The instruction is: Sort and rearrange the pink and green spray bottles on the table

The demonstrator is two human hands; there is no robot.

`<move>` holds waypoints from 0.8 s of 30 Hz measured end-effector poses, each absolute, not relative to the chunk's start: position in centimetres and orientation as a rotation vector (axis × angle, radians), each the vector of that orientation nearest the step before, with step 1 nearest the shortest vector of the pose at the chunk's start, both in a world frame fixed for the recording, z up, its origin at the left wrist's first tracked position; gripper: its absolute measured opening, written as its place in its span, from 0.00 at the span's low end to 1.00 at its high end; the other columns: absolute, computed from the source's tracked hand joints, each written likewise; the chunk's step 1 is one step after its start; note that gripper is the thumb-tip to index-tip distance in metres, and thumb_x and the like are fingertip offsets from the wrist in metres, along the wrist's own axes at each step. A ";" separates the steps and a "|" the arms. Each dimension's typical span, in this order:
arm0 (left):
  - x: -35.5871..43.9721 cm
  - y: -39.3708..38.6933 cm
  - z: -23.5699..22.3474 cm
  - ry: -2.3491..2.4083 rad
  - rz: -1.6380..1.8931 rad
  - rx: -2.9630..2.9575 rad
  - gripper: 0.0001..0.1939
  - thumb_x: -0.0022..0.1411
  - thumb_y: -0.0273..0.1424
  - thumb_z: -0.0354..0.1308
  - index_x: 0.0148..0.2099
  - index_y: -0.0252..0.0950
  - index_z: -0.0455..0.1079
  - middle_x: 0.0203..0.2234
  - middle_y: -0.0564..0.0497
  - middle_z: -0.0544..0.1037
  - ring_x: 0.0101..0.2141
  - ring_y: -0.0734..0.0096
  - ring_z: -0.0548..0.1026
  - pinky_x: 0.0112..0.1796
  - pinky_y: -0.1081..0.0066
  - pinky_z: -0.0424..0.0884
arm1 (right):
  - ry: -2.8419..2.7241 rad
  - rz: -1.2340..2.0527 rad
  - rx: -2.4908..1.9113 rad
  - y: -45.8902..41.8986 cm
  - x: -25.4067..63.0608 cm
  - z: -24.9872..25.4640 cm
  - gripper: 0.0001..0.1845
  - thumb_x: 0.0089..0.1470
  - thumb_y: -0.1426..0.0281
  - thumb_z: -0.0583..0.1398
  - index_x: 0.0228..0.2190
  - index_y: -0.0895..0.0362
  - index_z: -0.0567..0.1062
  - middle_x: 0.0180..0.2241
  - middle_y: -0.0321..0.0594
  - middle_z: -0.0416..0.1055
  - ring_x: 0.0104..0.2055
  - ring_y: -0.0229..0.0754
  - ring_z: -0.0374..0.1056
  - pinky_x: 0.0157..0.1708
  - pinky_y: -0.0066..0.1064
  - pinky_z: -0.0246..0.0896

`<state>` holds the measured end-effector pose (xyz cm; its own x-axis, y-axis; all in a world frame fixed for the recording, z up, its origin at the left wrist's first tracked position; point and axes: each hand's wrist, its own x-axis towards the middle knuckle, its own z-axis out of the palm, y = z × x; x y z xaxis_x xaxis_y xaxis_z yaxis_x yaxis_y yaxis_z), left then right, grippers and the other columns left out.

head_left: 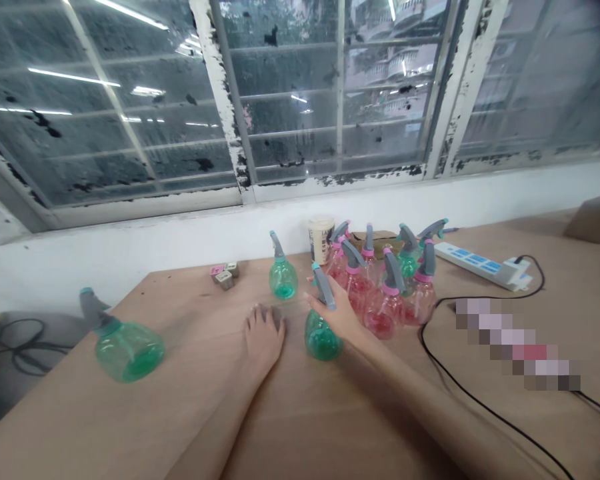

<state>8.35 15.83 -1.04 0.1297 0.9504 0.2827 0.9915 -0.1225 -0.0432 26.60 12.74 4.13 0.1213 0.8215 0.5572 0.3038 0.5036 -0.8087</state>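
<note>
My right hand (341,308) is wrapped round the neck of a green spray bottle (323,340) with a grey trigger head, just left of the crowded bottles. Flat on the table lies my left hand (265,337), fingers spread, holding nothing. Beyond it a second green spray bottle (283,277) stands upright. Another green spray bottle (130,350) is at the far left near the table edge. Several pink spray bottles (381,313) stand close together to the right of my right hand, with a green spray bottle (409,261) among them at the back.
Small square blocks (225,279) sit near the back edge. A paper cup (321,241) stands by the wall. On the right are a white power strip (483,265), a black cable (447,377), a blurred-out object (517,343) and a cardboard box (593,219).
</note>
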 end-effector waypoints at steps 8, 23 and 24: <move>8.4 15.8 -0.9 -1.904 -0.235 -2.178 0.26 0.67 0.39 0.42 0.59 0.29 0.64 0.60 0.32 0.62 0.60 0.49 0.60 0.56 0.53 0.55 | -1.464 0.484 -1.031 12.9 26.8 4.3 0.13 0.50 0.65 0.60 0.38 0.57 0.70 0.33 0.39 0.72 0.32 0.42 0.69 0.36 0.35 0.64; 8.4 15.8 -0.9 -1.901 -0.272 -2.183 0.26 0.67 0.40 0.43 0.59 0.29 0.64 0.60 0.32 0.63 0.60 0.49 0.60 0.56 0.53 0.56 | -1.499 0.457 -1.045 12.8 26.6 4.3 0.13 0.51 0.65 0.59 0.40 0.55 0.69 0.29 0.38 0.71 0.32 0.43 0.69 0.33 0.34 0.64; 8.4 15.8 -0.9 -1.901 -0.275 -2.186 0.26 0.67 0.40 0.43 0.59 0.29 0.64 0.60 0.32 0.63 0.60 0.49 0.60 0.56 0.52 0.56 | -1.491 0.446 -1.056 12.8 26.5 4.3 0.15 0.51 0.64 0.60 0.41 0.55 0.69 0.31 0.39 0.71 0.32 0.44 0.69 0.33 0.34 0.64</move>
<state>8.36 15.83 -0.86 0.1401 0.9466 0.2903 0.9901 -0.1310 -0.0507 26.47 12.84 4.27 0.1062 0.8068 0.5812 0.3553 0.5151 -0.7800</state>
